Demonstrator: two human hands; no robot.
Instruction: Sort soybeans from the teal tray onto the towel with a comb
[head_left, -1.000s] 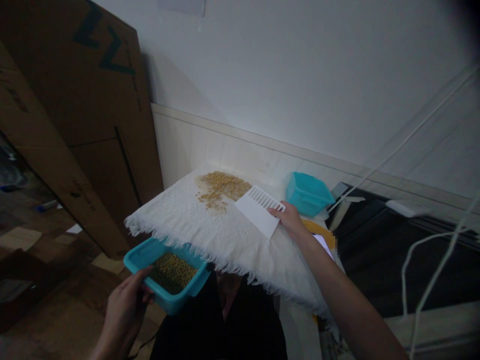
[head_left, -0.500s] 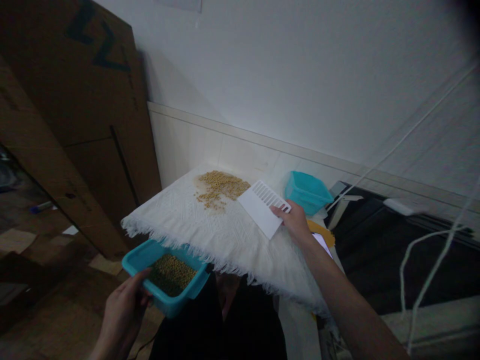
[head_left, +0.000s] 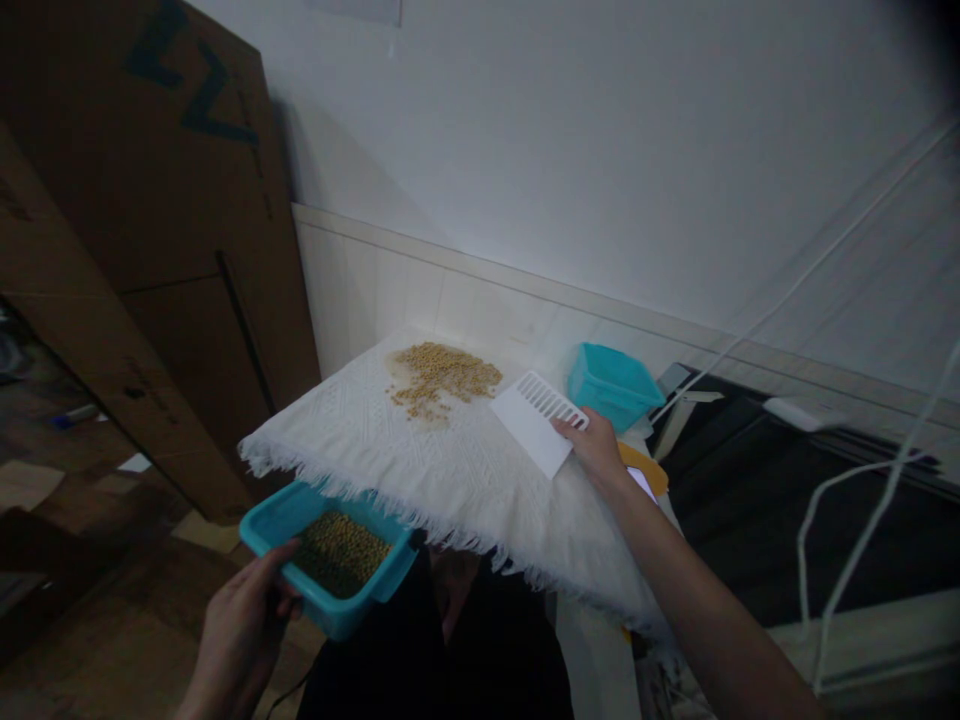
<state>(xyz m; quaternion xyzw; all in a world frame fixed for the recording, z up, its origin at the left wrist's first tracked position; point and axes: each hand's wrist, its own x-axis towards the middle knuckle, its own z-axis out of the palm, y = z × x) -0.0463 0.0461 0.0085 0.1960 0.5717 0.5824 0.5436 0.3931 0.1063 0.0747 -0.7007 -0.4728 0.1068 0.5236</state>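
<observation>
My left hand (head_left: 251,610) grips the near left rim of a blue plastic bin (head_left: 352,612), held below the front edge of the cloth. Inside it lie beans (head_left: 352,545), yellowish on one side and dark green on the other. In my right hand (head_left: 596,445) is a flat white slotted card (head_left: 529,432), pinched at its right corner and held over the cloth. Left of the card, a spread pile of soybeans (head_left: 450,372) rests on the white fringed cloth (head_left: 360,420).
A second blue bin (head_left: 613,385) stands at the table's back right, by the wall. Near my right forearm lie a yellow item (head_left: 651,468) and what looks like a phone (head_left: 641,482). A tall cardboard box (head_left: 202,250) is on the left; white cables (head_left: 862,540) hang at right.
The white card in my right hand has moved slightly right, away from the soybeans. My left hand still holds the bin in nearly the same place.
</observation>
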